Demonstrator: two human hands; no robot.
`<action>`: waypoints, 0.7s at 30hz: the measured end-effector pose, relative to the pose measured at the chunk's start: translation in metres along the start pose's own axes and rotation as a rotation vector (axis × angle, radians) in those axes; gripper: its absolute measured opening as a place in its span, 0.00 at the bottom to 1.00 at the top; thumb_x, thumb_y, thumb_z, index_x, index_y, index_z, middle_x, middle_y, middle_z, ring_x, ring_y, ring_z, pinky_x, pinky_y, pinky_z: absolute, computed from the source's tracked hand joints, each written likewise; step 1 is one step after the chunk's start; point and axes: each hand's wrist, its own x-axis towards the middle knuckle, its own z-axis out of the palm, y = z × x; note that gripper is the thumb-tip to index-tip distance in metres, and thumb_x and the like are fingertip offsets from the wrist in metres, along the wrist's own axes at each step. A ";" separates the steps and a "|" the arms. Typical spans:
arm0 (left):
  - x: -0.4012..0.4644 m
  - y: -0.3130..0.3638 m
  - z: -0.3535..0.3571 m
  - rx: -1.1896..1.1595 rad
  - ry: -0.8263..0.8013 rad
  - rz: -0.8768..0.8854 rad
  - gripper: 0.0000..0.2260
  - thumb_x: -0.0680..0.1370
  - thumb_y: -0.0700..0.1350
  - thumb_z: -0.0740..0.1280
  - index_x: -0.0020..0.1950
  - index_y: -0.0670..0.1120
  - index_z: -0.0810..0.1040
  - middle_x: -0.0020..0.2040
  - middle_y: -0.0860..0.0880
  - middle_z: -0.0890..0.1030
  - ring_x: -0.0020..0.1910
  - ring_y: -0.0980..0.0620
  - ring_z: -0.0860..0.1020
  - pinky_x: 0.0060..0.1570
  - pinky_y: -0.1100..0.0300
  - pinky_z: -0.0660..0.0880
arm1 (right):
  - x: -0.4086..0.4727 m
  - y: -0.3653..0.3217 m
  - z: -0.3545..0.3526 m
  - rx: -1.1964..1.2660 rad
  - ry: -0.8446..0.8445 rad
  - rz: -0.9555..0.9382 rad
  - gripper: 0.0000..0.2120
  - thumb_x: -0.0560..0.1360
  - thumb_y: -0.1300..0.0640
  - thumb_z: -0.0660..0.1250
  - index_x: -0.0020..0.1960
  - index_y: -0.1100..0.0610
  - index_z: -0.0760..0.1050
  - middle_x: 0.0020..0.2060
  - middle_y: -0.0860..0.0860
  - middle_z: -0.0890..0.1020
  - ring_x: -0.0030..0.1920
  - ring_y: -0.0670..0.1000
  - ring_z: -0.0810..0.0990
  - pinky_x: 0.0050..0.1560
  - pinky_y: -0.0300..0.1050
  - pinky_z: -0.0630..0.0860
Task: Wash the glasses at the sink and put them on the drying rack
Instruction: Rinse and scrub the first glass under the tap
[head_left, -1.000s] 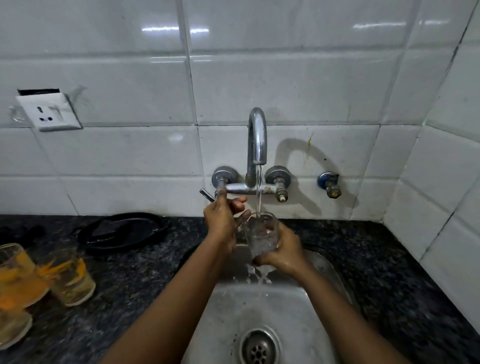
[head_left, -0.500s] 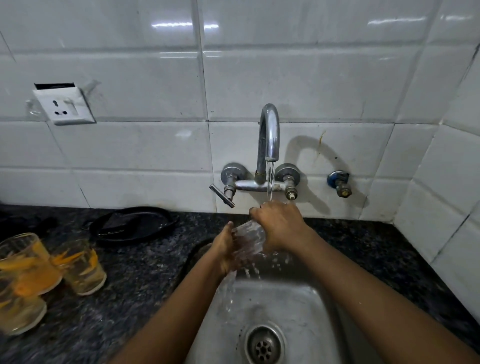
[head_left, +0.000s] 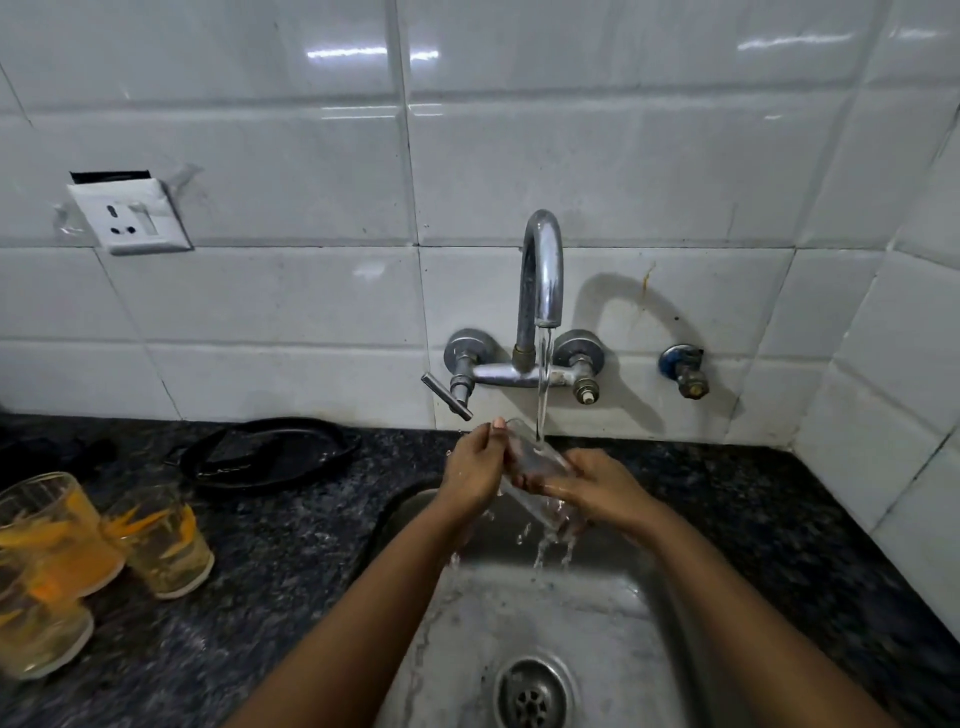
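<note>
A clear glass (head_left: 532, 460) lies tilted on its side under the running stream from the chrome tap (head_left: 542, 270), above the steel sink (head_left: 519, 613). My left hand (head_left: 475, 465) grips its upper left end, fingers around the rim. My right hand (head_left: 597, 486) wraps its lower right end, and water spills off below. Three glasses with orange leaf prints (head_left: 161, 540) stand at the left on the dark counter. No drying rack is in view.
The dark speckled counter (head_left: 270, 545) surrounds the sink. A black pan (head_left: 270, 457) lies by the wall, left of the tap. The tap lever (head_left: 447, 397) sticks out to the left. A socket (head_left: 130, 218) and a small valve (head_left: 685, 369) are on the white tiles.
The glass went from upright under the stream, held by my right hand, to tilted sideways held in both hands. My left hand came off the tap lever onto the glass.
</note>
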 end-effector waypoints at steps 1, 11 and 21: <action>0.002 0.006 0.001 -0.015 -0.041 0.008 0.18 0.81 0.53 0.53 0.41 0.45 0.75 0.40 0.44 0.79 0.43 0.45 0.77 0.53 0.46 0.76 | -0.004 0.001 0.003 -0.074 0.072 -0.035 0.22 0.67 0.42 0.72 0.51 0.58 0.76 0.43 0.54 0.83 0.39 0.50 0.82 0.40 0.46 0.80; 0.004 0.038 0.042 -0.091 0.215 0.204 0.20 0.74 0.50 0.69 0.24 0.46 0.70 0.21 0.50 0.73 0.22 0.53 0.70 0.26 0.61 0.69 | -0.027 0.007 0.025 -0.428 0.518 -0.172 0.38 0.59 0.49 0.78 0.63 0.60 0.69 0.50 0.56 0.80 0.47 0.56 0.81 0.46 0.50 0.80; 0.005 0.046 0.040 0.172 0.240 0.195 0.19 0.73 0.52 0.69 0.24 0.47 0.71 0.25 0.46 0.76 0.27 0.48 0.75 0.34 0.57 0.73 | -0.035 -0.011 0.029 -0.629 0.434 0.007 0.34 0.66 0.51 0.74 0.65 0.58 0.62 0.55 0.57 0.76 0.54 0.57 0.78 0.50 0.47 0.75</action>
